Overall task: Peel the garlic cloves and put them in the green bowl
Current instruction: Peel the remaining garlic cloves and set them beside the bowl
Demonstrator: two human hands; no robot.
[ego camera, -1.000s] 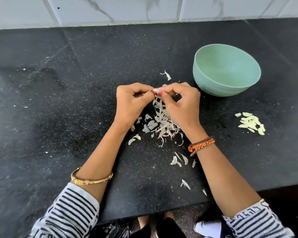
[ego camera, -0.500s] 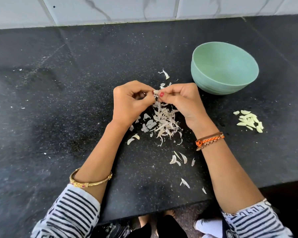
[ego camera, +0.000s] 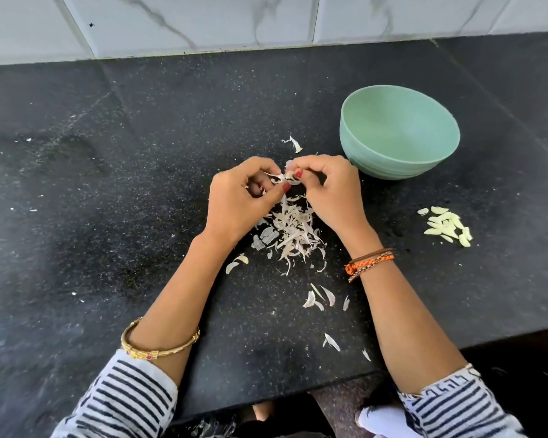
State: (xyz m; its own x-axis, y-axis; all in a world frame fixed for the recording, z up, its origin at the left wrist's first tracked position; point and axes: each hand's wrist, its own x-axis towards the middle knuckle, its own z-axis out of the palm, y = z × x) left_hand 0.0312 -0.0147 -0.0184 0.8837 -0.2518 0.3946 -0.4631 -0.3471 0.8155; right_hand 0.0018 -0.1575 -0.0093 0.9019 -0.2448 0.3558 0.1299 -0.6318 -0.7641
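At the bottom of the frame two striped sleeves are reaching up from the near edge of the black worktop point(ego camera: 76, 216), forearms converging toward the middle. Between them loose flakes of skin are lying scattered, thickening into a pile of peelings point(ego camera: 290, 230) just below the hands.

Over the last second the hands have barely been shifting: they are still meeting at the same spot above the pile, and the thumbs have been working round the clove. A papery strip is now sticking out to the left of the pinch, so the skin seems to be coming away, and this clove is probably close to bare.

The left hand point(ego camera: 241, 200) is pinching the garlic clove point(ego camera: 287, 178) between thumb and curled fingers, and the right hand point(ego camera: 332, 191) is gripping its other end the same way. The clove is small, pale, mostly hidden by fingertips.

To the right, a cluster of peeled cloves point(ego camera: 448, 226) is lying on the worktop, yellowish and smooth, well apart from the hands. Further up, the green bowl point(ego camera: 361, 147) is standing upright and looks empty, so the transfer is still waiting.
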